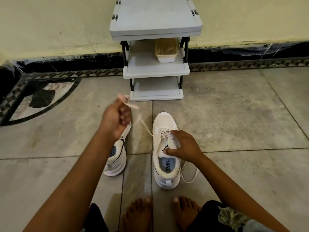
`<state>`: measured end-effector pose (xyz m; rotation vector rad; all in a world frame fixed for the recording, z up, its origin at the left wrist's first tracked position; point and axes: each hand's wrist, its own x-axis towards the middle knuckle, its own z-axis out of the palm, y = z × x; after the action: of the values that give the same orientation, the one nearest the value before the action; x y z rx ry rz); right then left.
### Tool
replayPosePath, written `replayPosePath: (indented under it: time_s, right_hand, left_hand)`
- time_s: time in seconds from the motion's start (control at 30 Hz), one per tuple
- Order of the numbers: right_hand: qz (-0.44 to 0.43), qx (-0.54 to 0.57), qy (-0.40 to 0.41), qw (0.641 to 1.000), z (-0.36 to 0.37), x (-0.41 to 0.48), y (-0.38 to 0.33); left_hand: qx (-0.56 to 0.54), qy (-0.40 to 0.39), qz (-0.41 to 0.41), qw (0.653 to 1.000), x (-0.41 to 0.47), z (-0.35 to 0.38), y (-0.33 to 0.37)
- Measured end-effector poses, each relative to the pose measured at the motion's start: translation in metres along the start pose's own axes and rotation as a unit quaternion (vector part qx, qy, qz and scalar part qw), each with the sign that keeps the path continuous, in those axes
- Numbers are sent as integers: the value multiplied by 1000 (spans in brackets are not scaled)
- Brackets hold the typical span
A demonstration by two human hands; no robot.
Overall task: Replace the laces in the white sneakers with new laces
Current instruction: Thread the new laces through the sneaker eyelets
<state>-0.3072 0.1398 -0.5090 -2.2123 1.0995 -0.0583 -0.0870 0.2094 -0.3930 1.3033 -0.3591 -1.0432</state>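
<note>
left hand [115, 119] pinching lace [145, 126], stretched from right-hand [182, 144] sneaker [164, 121]

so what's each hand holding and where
Left hand grips the cream shoelace near its free end; right hand only presses the laced top of the white sneaker.

Entry: one person, seen from the head downward.
- Arms: both are showing bare along their whole visible length, entering at seven and five o'clock. The left hand [115, 119] and right hand [184, 146] are likewise bare.
- Legs: the person is wearing a dark, near-black garment [95, 218], showing at seven and five o'clock.
- Feet: the left foot [137, 213] and right foot [185, 213] are going bare at six o'clock.
- Fabric: a green-and-pale patterned cloth [232, 218] is showing at five o'clock; whether it is being worn cannot be told.
</note>
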Motion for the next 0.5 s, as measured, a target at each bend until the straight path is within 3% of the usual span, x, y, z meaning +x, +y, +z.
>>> replayPosePath:
  time_s: [0.07, 0.13, 0.2, 0.27, 0.3, 0.33, 0.4, 0.5]
  right_hand:
    - [2, 1, 2, 1000, 0, 0, 0]
    - [6, 5, 4, 1000, 2, -1, 0]
    - [7, 8, 8, 1000, 3, -2, 1]
    - [8, 10, 7, 1000, 4, -2, 1]
    - [8, 9, 8, 1000, 4, -2, 1]
    - [8, 6, 10, 1000, 4, -2, 1]
    - [11, 0, 15, 1000, 4, -3, 0]
    - [16, 3, 16, 1000, 7, -3, 0]
  left_hand:
    - [278, 30, 3, 960, -3, 3, -32]
    - [492, -25, 13, 870, -7, 0, -63]
    - [588, -114, 33, 800, -9, 0, -80]
    - [661, -136, 63, 735, -12, 6, -86]
    - [670, -141, 78, 725, -11, 7, -88]
    - [648, -147, 84, 742, -11, 8, -88]
    - [561, -147, 79, 811, -8, 6, -82]
    - [460, -132, 28, 878, -7, -1, -80]
